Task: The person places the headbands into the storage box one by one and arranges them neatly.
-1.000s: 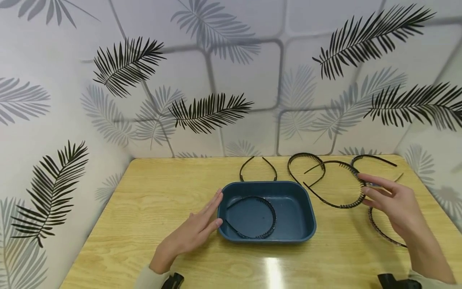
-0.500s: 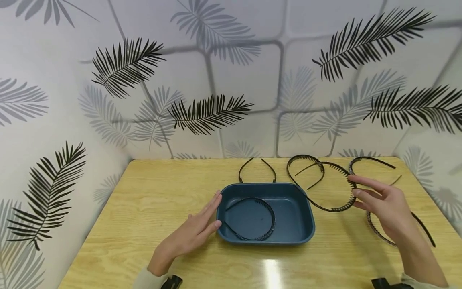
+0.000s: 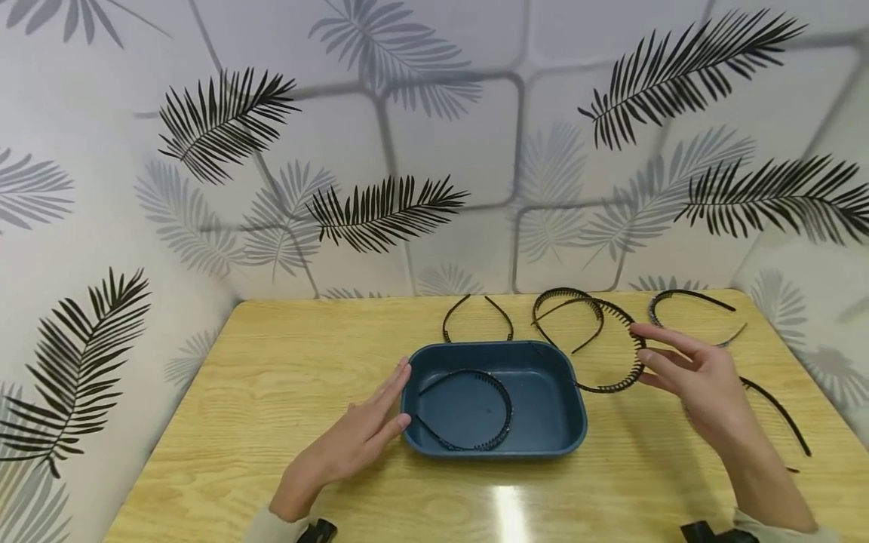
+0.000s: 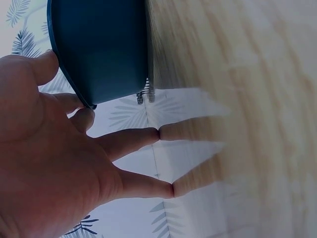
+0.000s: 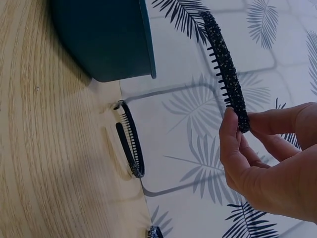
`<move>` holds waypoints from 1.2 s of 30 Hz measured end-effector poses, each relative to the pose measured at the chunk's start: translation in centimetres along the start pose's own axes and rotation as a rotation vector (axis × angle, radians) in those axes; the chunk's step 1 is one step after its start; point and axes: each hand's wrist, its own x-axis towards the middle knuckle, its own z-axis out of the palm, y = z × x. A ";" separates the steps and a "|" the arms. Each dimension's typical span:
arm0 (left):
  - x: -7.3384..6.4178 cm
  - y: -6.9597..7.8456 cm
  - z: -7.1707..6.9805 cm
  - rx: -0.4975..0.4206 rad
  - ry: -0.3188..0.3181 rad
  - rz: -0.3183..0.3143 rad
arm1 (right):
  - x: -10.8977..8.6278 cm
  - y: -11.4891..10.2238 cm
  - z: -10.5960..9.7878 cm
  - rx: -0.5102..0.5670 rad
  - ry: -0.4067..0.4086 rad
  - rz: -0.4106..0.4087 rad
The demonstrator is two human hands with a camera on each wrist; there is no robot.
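My left hand point(image 3: 342, 445) rests its thumb and fingertips against the left rim of a dark blue plastic box point(image 3: 550, 415), fingers mostly straight. Inside the box lies a black toothed headband point(image 3: 510, 413). With thumb and fingers my right hand point(image 3: 702, 385) pinches another black headband point(image 5: 227, 69), covered in glittery specks on its outer face and toothed inside. It is raised above the table, its ends pointing left, and one end overlaps the box's right back corner in the head view.
More headbands lie on the wood-grain table point(image 3: 271, 362): a headband point(image 3: 444, 320) behind the box, a headband point(image 3: 543, 292) at the back right, a headband point(image 3: 699, 292) farther right, and a headband point(image 3: 781, 411) partly behind the right forearm. A leaf-patterned wall point(image 3: 455, 249) borders the table's back.
My right hand has moved left with the pinched headband, bringing its end over the box's right side. The left hand stays against the box, and the headband inside has not moved.
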 end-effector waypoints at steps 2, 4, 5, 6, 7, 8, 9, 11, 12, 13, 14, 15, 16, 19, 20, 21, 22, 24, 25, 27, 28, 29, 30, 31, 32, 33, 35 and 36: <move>0.0 0.0 0.0 0.010 0.001 0.000 | 0.1 0.0 0.4 -0.010 -0.005 0.000; 0.0 0.0 0.0 0.012 0.004 0.001 | 0.3 0.0 0.9 -0.033 -0.009 0.002; 0.0 0.0 0.0 0.011 0.006 0.002 | 0.4 0.0 1.1 -0.043 -0.008 0.004; 0.0 0.0 0.0 0.009 0.008 0.004 | 0.6 -0.1 1.3 -0.050 -0.007 0.007; 0.0 0.0 0.1 0.007 0.010 0.004 | 0.7 -0.1 1.6 -0.057 -0.007 0.010; -0.1 -0.1 0.1 0.003 0.010 0.004 | 0.8 -0.2 1.9 -0.061 -0.009 0.013; -0.1 -0.1 0.1 0.003 0.010 0.005 | 0.9 -0.3 2.1 -0.066 -0.011 0.014; -0.2 -0.1 0.2 0.001 0.007 0.003 | 1.1 -0.4 2.8 -0.080 -0.016 0.012; -0.2 -0.1 0.2 0.000 0.002 0.000 | 1.2 -0.5 3.1 -0.081 -0.019 0.007; -0.2 -0.1 0.2 -0.002 -0.001 -0.003 | 1.3 -0.5 3.4 -0.083 -0.021 -0.001; -0.2 -0.1 0.1 -0.001 -0.003 -0.005 | 1.4 -0.6 3.7 -0.084 -0.023 -0.012; -0.2 -0.1 0.1 0.002 -0.003 -0.005 | 1.5 -0.7 4.1 -0.081 -0.025 -0.023; -0.1 -0.1 0.1 0.005 -0.002 -0.006 | 1.7 -0.7 4.4 -0.076 -0.028 -0.031; 0.0 -0.1 0.0 0.014 0.005 -0.002 | 2.0 -0.8 5.4 -0.055 -0.035 -0.056; 0.0 -0.1 0.0 0.017 0.007 0.001 | 2.1 -0.8 5.6 -0.053 -0.037 -0.061; 0.1 -0.1 0.0 0.015 0.007 0.004 | 2.2 -0.8 5.9 -0.047 -0.041 -0.063; 0.1 -0.1 -0.1 0.016 0.007 0.008 | 2.3 -0.8 6.3 -0.043 -0.044 -0.067; 0.0 -0.2 -0.2 0.013 0.004 0.012 | 2.5 -0.7 6.9 -0.044 -0.050 -0.073; 0.0 -0.2 -0.1 0.013 0.001 0.014 | 2.5 -0.6 7.2 -0.049 -0.054 -0.073; 0.1 -0.2 -0.1 0.005 -0.003 0.012 | 2.6 -0.3 7.7 -0.058 -0.061 -0.072; 0.1 -0.2 -0.1 0.006 -0.003 0.010 | 2.7 -0.2 7.9 -0.064 -0.066 -0.072; 0.1 -0.2 -0.1 0.004 -0.003 0.007 | 2.7 0.0 8.2 -0.077 -0.070 -0.071; 0.1 -0.2 -0.1 0.006 -0.002 0.004 | 2.8 0.2 8.4 -0.086 -0.076 -0.070; 0.1 -0.2 -0.1 0.007 -0.001 0.004 | 2.8 0.5 8.6 -0.094 -0.080 -0.069; 0.1 -0.2 -0.1 0.008 -0.001 0.002 | 2.9 0.7 8.8 -0.098 -0.081 -0.069; 0.0 -0.2 -0.1 0.010 -0.002 0.000 | 2.9 0.9 8.9 -0.105 -0.082 -0.069; 0.0 -0.1 -0.2 0.010 -0.005 -0.001 | 3.0 1.4 9.3 -0.107 -0.084 -0.065; 0.0 0.0 -0.2 0.010 -0.006 -0.001 | 3.0 1.6 9.5 -0.101 -0.084 -0.063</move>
